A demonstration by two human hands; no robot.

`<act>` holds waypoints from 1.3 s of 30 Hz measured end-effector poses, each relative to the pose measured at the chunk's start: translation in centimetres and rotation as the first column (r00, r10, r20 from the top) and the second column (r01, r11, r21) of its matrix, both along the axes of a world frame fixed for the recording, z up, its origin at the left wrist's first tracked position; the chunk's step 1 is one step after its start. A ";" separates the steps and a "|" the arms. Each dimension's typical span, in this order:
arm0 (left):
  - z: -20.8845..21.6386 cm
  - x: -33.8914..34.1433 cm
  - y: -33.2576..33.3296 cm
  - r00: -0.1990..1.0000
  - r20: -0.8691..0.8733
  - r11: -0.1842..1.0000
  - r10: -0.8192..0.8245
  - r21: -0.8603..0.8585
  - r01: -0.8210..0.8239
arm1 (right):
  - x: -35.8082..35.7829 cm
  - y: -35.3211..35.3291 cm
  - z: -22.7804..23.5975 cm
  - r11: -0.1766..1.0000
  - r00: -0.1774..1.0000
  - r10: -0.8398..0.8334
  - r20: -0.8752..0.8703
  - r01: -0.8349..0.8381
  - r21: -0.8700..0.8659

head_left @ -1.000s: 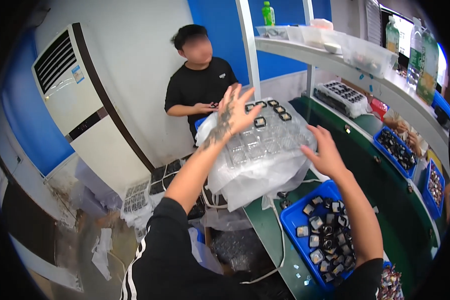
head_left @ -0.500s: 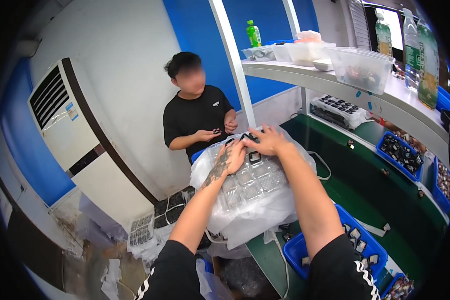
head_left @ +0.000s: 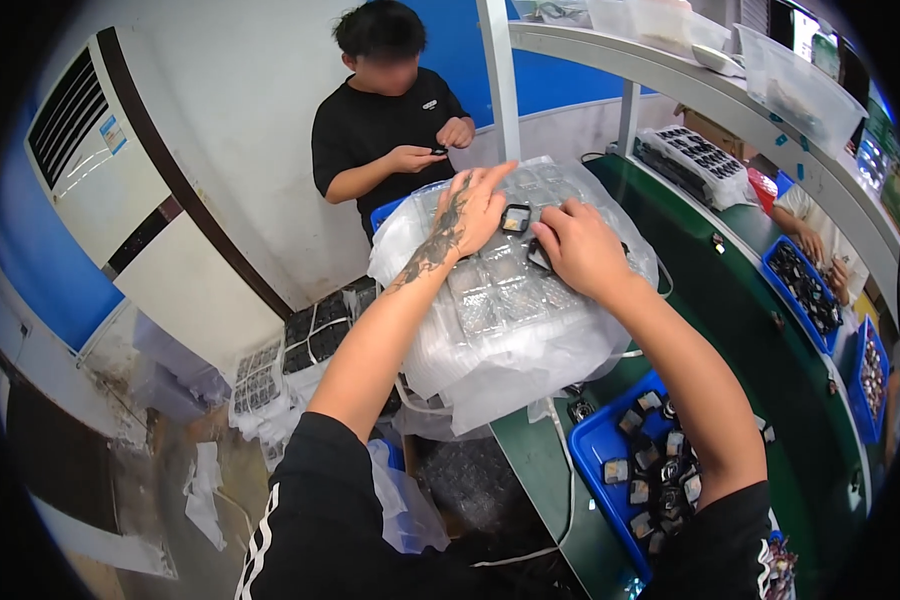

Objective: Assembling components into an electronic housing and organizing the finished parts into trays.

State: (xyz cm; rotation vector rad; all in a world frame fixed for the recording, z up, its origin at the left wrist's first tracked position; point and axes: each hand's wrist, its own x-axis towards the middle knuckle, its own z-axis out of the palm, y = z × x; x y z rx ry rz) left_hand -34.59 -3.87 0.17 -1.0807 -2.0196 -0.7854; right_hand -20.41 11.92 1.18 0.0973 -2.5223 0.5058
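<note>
A clear plastic tray with square compartments lies on top of a pile wrapped in white film. My left hand rests over its far left part, fingers stretched out, holding nothing that I can see. Just right of those fingers sits a small black square watch-like piece with a pale middle. My right hand is bent over the tray's right part, its fingers closed on another small black piece. That hand hides most of the piece.
A blue bin of similar black pieces stands on the green table by my right forearm. Across the pile, a person handles a small black thing. More blue bins line the table's right side, below a white shelf.
My view has tilted downward. My right hand has drawn back from the tray's far side, its spread fingers now closed on a black piece. The other person's hands have come closer together.
</note>
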 end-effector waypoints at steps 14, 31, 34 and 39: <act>2.7 6.9 4.5 0.738 0.667 0.964 0.097 -0.247 0.097 | 3.9 0.4 -0.3 0.998 0.993 0.049 -0.109 -0.045 0.041; 4.0 8.7 5.3 0.665 0.729 0.897 0.163 -0.389 0.208 | 29.9 5.5 -5.4 0.981 0.909 0.042 0.415 0.042 -0.191; 1.0 10.6 2.9 0.982 0.181 0.852 0.054 -0.521 0.049 | 30.7 6.4 -5.3 0.988 0.848 0.076 0.524 0.006 -0.154; 2.1 11.4 1.9 0.967 0.244 0.842 0.075 -0.535 0.070 | 27.7 6.2 -2.2 0.993 0.678 -0.075 0.731 -0.020 0.120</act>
